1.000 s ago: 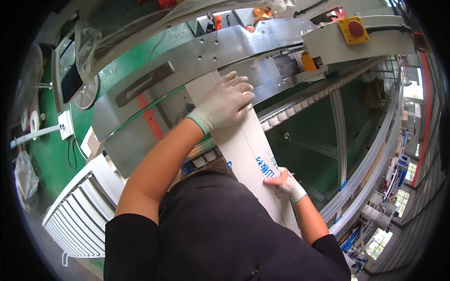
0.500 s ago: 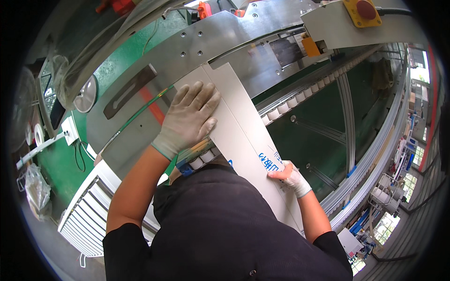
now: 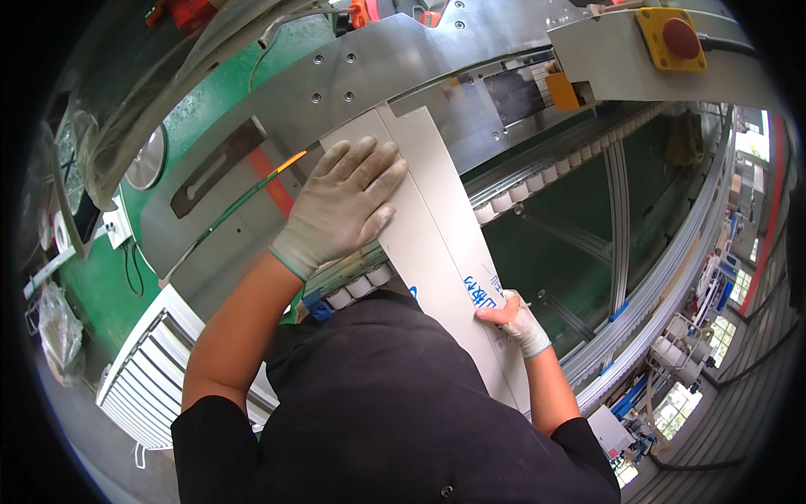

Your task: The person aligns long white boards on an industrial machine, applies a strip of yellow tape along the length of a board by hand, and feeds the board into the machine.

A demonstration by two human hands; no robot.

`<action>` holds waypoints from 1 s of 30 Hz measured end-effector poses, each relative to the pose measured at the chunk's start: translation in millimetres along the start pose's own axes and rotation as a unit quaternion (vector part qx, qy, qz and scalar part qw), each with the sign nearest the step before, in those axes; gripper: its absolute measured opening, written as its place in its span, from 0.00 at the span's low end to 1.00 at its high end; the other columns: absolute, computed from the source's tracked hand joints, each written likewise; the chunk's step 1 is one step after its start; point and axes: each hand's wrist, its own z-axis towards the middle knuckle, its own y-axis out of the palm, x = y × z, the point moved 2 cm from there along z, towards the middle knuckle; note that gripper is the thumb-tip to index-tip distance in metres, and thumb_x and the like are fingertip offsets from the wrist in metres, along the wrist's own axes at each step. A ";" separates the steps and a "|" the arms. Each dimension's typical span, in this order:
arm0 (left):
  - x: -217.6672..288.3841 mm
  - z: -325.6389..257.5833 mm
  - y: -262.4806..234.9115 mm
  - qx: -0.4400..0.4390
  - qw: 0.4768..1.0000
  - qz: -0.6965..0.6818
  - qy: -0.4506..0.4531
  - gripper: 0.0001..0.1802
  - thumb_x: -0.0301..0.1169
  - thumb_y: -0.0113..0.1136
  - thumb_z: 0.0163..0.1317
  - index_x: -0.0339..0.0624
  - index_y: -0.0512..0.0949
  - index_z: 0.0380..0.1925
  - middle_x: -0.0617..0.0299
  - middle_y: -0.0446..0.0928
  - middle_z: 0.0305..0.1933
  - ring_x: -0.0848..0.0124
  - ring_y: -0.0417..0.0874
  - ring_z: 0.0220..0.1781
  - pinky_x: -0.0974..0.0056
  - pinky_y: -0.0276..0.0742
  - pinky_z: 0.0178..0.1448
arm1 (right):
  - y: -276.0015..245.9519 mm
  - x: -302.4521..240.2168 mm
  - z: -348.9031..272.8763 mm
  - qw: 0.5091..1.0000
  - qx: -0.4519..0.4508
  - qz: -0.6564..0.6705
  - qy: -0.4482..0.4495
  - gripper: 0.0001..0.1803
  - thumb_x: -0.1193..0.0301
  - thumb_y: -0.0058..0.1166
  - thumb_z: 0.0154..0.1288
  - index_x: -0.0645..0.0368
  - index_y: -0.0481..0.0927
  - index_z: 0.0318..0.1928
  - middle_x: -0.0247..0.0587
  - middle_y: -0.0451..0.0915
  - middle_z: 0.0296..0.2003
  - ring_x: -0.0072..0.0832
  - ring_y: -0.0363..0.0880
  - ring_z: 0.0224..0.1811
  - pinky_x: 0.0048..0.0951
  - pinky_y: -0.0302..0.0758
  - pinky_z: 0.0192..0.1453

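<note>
A long white board (image 3: 449,252) with a lengthwise seam and blue handwriting runs from the steel machine table (image 3: 277,143) back toward my body. My left hand (image 3: 348,197), in a pale work glove, lies flat near the board's far end, fingers stretched out along its left edge. Lower down, my right hand (image 3: 514,322) grips the board's right edge, its bare thumb on top beside the writing and its fingers curled out of sight beneath. The board's near end is partly hidden by my dark clothing.
A thin green rod with an orange tip (image 3: 252,197) lies left of my left hand. White rollers (image 3: 537,181) on a metal rail run to the right. A red stop button (image 3: 681,39) sits upper right. A white slatted chair (image 3: 155,378) stands lower left.
The view has shifted slightly. The board's far end and my left hand have moved a little to the right across the steel table. My right hand keeps its grip.
</note>
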 end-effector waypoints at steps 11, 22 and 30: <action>0.6 2.5 2.9 -0.003 0.999 -0.014 -0.043 0.33 0.45 0.57 0.73 0.51 0.73 0.76 0.56 0.65 0.85 0.56 0.59 0.88 0.47 0.47 0.91 | -1.8 0.3 1.6 1.000 0.001 0.014 -0.013 0.16 0.61 0.77 0.62 0.60 0.89 0.41 0.23 0.81 0.33 0.14 0.73 0.34 0.23 0.70 0.39; 1.5 5.8 -0.9 -0.003 0.997 -0.043 -0.059 0.34 0.45 0.61 0.70 0.52 0.74 0.75 0.57 0.68 0.83 0.56 0.63 0.86 0.46 0.51 0.89 | 1.8 -17.1 -5.4 1.000 0.018 0.015 0.019 0.20 0.58 0.78 0.58 0.59 0.88 0.41 0.23 0.81 0.33 0.15 0.73 0.33 0.23 0.70 0.38; 0.3 7.3 -2.6 0.000 0.998 -0.037 -0.051 0.35 0.44 0.61 0.69 0.48 0.73 0.76 0.55 0.68 0.82 0.53 0.64 0.85 0.45 0.51 0.88 | -3.8 -17.7 -7.2 0.999 -0.003 -0.035 0.030 0.20 0.57 0.77 0.62 0.62 0.90 0.42 0.26 0.83 0.34 0.16 0.76 0.36 0.24 0.74 0.42</action>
